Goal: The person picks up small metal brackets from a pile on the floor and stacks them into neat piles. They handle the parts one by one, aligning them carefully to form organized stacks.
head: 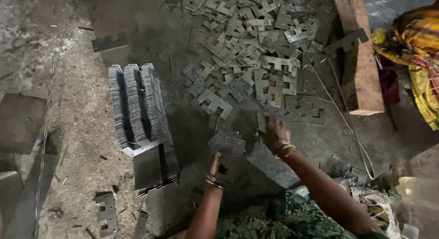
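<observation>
Left hand (216, 163) pinching small stack of notched steel plates (227, 143), squared for bundling. Right hand (274, 131) pressed flat, fingers together, onto loose plate just beyond. Scattered plate pile (256, 47) farther ahead; bundled plate stacks (139, 106) left of left hand, on floor (68, 61).

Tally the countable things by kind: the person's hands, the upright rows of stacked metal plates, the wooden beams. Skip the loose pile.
Hands: 2, the left hand and the right hand
Upright rows of stacked plates: 3
Wooden beam: 1
Total: 6
The loose plates on the floor are too many to count.
</observation>
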The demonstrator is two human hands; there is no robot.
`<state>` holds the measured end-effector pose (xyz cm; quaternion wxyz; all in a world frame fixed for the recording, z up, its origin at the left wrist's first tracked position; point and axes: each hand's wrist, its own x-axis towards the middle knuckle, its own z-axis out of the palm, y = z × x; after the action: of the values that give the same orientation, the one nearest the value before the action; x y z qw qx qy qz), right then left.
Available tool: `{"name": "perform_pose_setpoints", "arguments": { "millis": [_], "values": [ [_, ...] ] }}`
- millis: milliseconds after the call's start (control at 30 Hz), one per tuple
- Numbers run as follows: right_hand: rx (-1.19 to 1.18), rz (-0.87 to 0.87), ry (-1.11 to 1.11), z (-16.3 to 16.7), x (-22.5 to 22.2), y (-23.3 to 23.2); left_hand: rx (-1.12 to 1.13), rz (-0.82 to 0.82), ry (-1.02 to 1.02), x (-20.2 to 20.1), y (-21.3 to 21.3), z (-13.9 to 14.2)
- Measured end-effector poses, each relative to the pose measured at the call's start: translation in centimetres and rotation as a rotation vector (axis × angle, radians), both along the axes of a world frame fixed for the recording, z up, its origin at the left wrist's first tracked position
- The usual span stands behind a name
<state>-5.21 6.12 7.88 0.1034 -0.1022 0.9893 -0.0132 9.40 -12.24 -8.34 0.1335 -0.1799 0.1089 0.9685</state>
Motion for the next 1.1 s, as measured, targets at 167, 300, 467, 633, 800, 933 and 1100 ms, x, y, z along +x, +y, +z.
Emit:
{"name": "perform_pose_setpoints", "arguments": {
  "millis": [167,300,467,633,800,933,1100],
  "values": [
    [0.155,-0.009,-0.172,-2.2,-1.1,-0.1,0.049,0.045,-0.032,0.9,-0.2,0.0],
    [0.125,0.003,-0.158,-2.0,-0.8,1.6,-0.003,-0.033,-0.062,0.3,-0.1,0.3],
    [-0.085,-0.073,-0.007,-1.7,-0.3,2.4,-0.031,-0.026,-0.087,0.4,0.7,2.8],
    [-0.37,-0.219,-0.186,-0.8,-0.2,2.3,-0.115,-0.106,-0.073,0.1,0.4,3.9],
    [-0.538,-0.054,-0.031,1.8,1.4,1.8,-0.34,-0.162,-0.12,-1.6,-0.3,1.3],
    [-0.697,-0.069,-0.034,2.1,2.0,2.5,-0.299,-0.184,-0.094,-1.6,-0.4,1.2],
    [-0.124,-0.198,0.025,-1.6,1.2,5.3,-0.006,0.058,-0.081,0.5,-0.3,4.2]
  ]
}}
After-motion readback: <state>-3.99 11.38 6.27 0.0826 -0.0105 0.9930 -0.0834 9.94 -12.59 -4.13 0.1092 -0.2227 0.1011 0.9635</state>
